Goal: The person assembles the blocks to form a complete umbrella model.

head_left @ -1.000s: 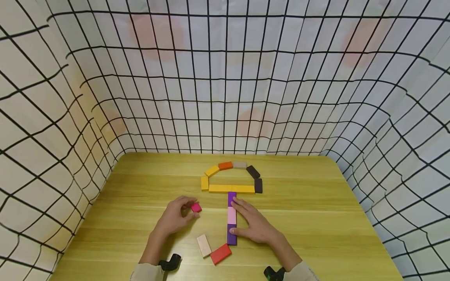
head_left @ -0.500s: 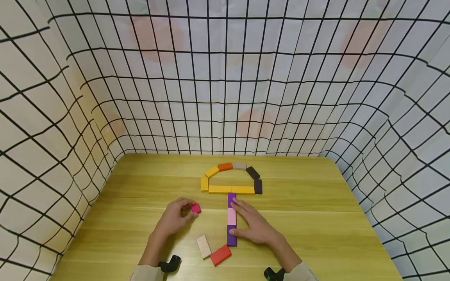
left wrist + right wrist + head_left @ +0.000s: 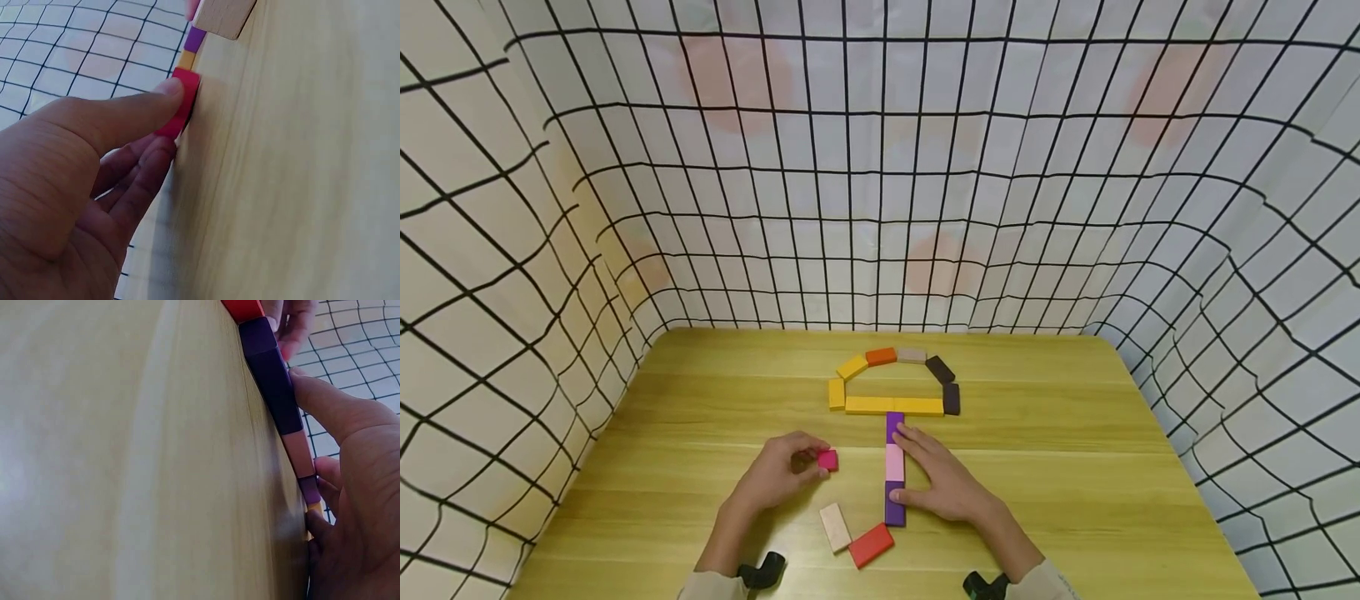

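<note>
My left hand [image 3: 782,468] pinches a small magenta block [image 3: 827,460] between thumb and fingertips. In the left wrist view, the thumb [image 3: 140,106] presses the block's near face, low over the wood. My right hand [image 3: 951,483] rests along a straight column of blocks, its fingers spread. Its thumb touches the lower dark purple block [image 3: 895,512], and a fingertip lies on the upper purple block [image 3: 893,419]. Between these two is a pink block [image 3: 895,461]. The column's far end meets a yellow bar [image 3: 871,405] of blocks laid crosswise.
Beyond the bar, an arch of yellow, orange [image 3: 881,357], grey [image 3: 912,356] and dark blocks [image 3: 951,399] curves over the table [image 3: 1037,417]. A red block [image 3: 872,546] and a plain wooden block [image 3: 835,527] lie near the column's lower end. Grid-patterned cloth [image 3: 880,167] surrounds the table.
My left hand has moved slightly right and toward me with the magenta block, which has turned a little. My right hand and the laid blocks stay where they were.
</note>
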Available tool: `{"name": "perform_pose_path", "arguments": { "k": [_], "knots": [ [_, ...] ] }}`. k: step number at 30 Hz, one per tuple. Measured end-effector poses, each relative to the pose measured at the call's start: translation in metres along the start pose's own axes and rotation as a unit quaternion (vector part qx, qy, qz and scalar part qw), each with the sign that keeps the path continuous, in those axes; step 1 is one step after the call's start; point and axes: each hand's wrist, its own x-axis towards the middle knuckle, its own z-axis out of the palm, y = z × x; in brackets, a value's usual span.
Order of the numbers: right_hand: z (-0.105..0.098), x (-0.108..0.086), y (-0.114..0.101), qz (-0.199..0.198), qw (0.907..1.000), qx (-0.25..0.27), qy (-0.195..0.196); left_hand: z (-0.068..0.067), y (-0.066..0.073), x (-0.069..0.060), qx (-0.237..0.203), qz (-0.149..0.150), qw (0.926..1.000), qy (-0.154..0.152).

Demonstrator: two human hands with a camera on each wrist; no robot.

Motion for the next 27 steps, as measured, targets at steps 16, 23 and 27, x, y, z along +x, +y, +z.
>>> {"name": "perform_pose_path", "arguments": {
  "k": [16,23,27],
  "knots": [
    [-0.001,0.000,0.000,-0.008,1.0000,0.004,0.000,-0.001,0.008,-0.009,-0.003,0.042,0.9966,-0.070],
    [-0.001,0.000,0.000,-0.007,1.0000,-0.003,-0.001,-0.003,0.010,-0.012,-0.008,0.055,0.9954,-0.079],
    [0.000,0.000,0.001,-0.005,1.0000,-0.003,-0.001,-0.004,0.009,-0.014,-0.015,0.063,0.9942,-0.086]
  ]
}}
